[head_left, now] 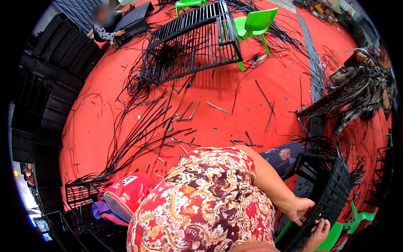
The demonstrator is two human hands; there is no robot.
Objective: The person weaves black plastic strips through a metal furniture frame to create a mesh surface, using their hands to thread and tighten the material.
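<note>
At the lower right, both hands work at a black woven rattan furniture piece [336, 180] with strips sticking out along its far edge. My left hand [299, 210] is closed, its fingers curled at the near side of the weave. Just below it, my right hand [321, 232] is closed in a pinch close to the same woven side. Whatever lies between its fingertips is too small to make out. A red, cream and black patterned garment [205, 189] covers my body, and a dark flowered trouser leg [283, 155] shows beyond my left arm.
A black slatted frame [189, 46] stands ahead beside a green chair [255, 23]. Loose black strips [134, 134] litter the red floor covering. Black woven pieces [54, 80] are stacked left; a red bag [130, 195] sits nearby. Another person [105, 25] handles a woven piece far left.
</note>
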